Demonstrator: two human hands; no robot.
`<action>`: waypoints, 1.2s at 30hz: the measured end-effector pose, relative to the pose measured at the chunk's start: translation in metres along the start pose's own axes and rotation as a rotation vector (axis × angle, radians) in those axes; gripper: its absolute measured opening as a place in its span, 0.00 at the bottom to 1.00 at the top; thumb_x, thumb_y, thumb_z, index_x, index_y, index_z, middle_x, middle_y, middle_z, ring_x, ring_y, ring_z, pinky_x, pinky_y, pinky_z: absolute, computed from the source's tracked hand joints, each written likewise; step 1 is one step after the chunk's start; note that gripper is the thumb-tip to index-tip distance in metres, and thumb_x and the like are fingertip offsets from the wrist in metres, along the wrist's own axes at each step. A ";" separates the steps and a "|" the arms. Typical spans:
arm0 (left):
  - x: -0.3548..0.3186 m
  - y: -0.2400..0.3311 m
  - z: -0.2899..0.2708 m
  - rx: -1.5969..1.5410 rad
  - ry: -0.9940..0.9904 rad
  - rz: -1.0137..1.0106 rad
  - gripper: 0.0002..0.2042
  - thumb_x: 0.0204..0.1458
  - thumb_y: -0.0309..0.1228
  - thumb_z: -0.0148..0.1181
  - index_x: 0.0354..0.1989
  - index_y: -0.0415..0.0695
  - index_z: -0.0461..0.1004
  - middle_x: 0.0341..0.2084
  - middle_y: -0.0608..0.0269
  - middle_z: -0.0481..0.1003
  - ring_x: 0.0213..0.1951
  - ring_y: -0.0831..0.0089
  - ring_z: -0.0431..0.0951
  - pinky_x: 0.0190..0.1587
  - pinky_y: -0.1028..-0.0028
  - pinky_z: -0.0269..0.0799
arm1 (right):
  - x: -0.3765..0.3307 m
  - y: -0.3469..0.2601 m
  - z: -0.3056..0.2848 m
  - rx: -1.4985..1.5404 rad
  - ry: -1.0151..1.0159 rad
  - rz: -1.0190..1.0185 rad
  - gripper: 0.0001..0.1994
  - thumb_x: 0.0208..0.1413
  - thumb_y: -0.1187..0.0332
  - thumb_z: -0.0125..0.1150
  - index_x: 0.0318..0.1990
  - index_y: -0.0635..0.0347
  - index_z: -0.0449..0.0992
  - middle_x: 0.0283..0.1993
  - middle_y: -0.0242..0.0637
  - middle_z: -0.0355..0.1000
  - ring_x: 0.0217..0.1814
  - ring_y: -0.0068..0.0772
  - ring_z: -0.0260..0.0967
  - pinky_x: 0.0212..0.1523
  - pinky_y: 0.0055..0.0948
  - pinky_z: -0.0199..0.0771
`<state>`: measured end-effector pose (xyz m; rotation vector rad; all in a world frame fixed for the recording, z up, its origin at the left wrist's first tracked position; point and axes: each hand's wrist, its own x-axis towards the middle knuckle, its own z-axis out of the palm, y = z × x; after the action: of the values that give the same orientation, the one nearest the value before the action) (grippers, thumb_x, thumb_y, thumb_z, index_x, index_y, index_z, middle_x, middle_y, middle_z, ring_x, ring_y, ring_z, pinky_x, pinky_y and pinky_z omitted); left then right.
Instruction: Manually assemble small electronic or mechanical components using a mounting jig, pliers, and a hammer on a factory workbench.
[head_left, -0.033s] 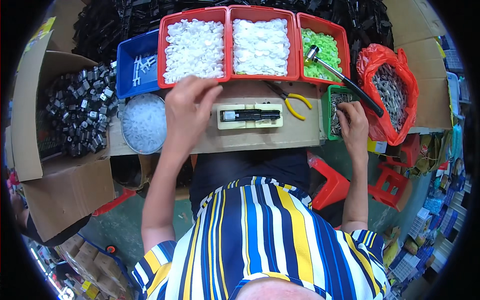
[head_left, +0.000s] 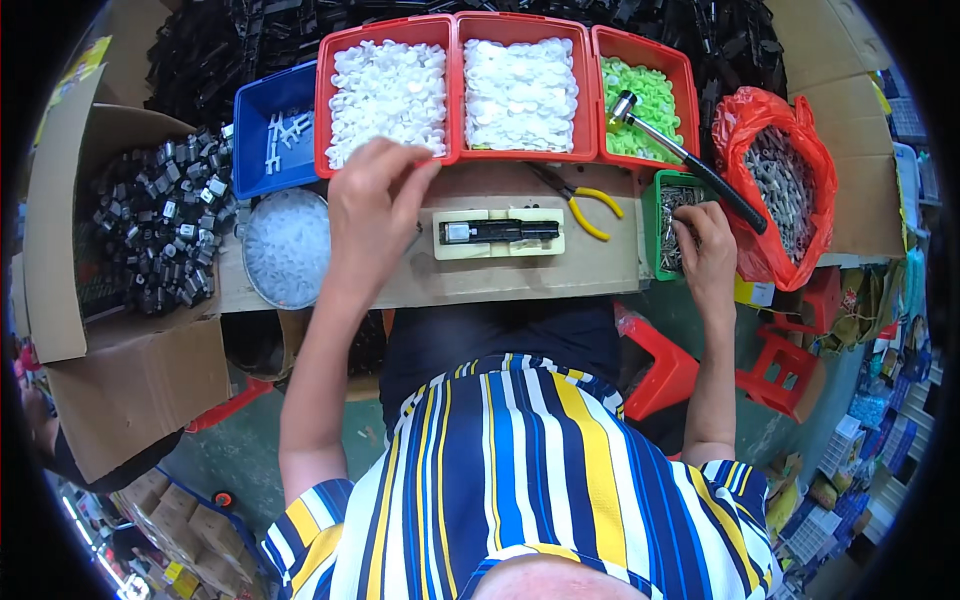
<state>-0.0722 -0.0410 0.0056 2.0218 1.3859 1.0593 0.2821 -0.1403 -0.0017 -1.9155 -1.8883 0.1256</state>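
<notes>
My left hand [head_left: 372, 215] is at the front edge of a red bin of white plastic parts [head_left: 388, 100]. Its thumb and forefinger are drawn together; whatever they pinch, if anything, is too small to make out. At the right, my right hand [head_left: 708, 245] dips its bent fingertips into a green bin [head_left: 662, 262] of small metal pins [head_left: 678, 200]; what they grip is hidden. Between the hands, a cream fixture block [head_left: 500, 252] cradles a long black plastic piece [head_left: 512, 230] with a silvery block at its left end. Neither hand touches it.
Yellow-handled pliers [head_left: 592, 215] lie behind the fixture. A hammer [head_left: 680, 150] rests across a bin of green parts [head_left: 640, 90]. Around these stand another white-parts bin [head_left: 520, 95], a blue bin [head_left: 262, 100], a round tub [head_left: 287, 245], a red bag [head_left: 815, 190] and a carton [head_left: 60, 210].
My left hand has shifted very slightly left and away from me. The right hand and the fixture look unchanged.
</notes>
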 end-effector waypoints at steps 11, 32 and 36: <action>0.053 -0.035 0.020 0.350 -0.108 0.263 0.06 0.47 0.20 0.60 0.34 0.36 0.77 0.28 0.50 0.72 0.36 0.53 0.73 0.40 0.61 0.69 | -0.004 0.013 0.007 0.020 0.053 -0.035 0.03 0.48 0.73 0.63 0.30 0.61 0.77 0.33 0.39 0.71 0.40 0.45 0.72 0.37 0.43 0.72; 0.058 -0.037 0.016 0.217 -0.106 0.319 0.04 0.50 0.20 0.61 0.32 0.35 0.73 0.29 0.54 0.73 0.33 0.61 0.76 0.37 0.67 0.70 | -0.081 0.190 -0.032 0.650 1.514 0.431 0.04 0.66 0.72 0.51 0.41 0.63 0.68 0.47 0.38 0.70 0.49 0.27 0.66 0.55 0.29 0.66; 0.052 -0.031 0.006 0.232 -0.079 0.314 0.03 0.49 0.18 0.60 0.31 0.35 0.72 0.27 0.55 0.72 0.30 0.63 0.74 0.36 0.69 0.69 | -0.067 0.237 0.013 0.842 1.544 0.417 0.07 0.66 0.67 0.53 0.41 0.62 0.69 0.40 0.34 0.69 0.41 0.24 0.68 0.47 0.28 0.72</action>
<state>-0.0748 0.0188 -0.0035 2.4846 1.2244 0.9662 0.4933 -0.1941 -0.1176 -1.0603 -0.2772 -0.3100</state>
